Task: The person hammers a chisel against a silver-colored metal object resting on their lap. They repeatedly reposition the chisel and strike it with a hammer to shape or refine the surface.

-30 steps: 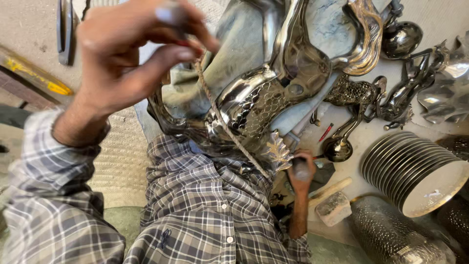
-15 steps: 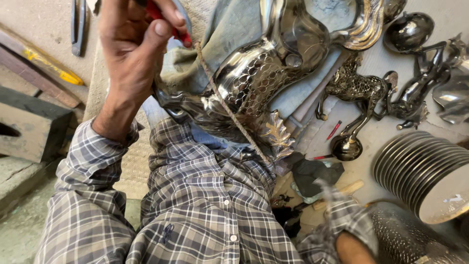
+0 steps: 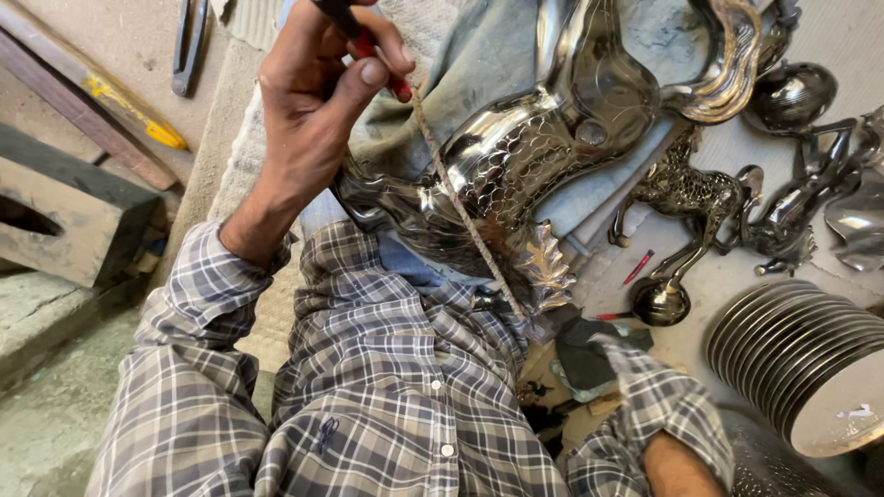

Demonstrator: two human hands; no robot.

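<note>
My left hand (image 3: 318,101) is raised and shut on a red-handled tool (image 3: 368,46), of which only the dark shaft and a bit of red show. A thin twisted cord (image 3: 460,207) runs from that hand down to a brass leaf ornament (image 3: 545,267). Under the cord, a large shiny silver piece (image 3: 543,147) with a scale pattern lies on a blue-grey cloth (image 3: 479,64) over my lap. Of my right arm only the checked sleeve (image 3: 658,405) and bare forearm show at the bottom right. Its hand is out of the picture.
A brass horse figurine (image 3: 686,193) and a darker one (image 3: 796,216) lie to the right, with a round metal bowl (image 3: 787,92) behind them. A stack of metal plates (image 3: 801,359) stands at the right edge. Pliers (image 3: 189,46) and a wooden block (image 3: 64,212) lie left.
My right hand, which was near the leaf ornament, has drawn back down out of view. My left hand stays raised on the tool and cord.
</note>
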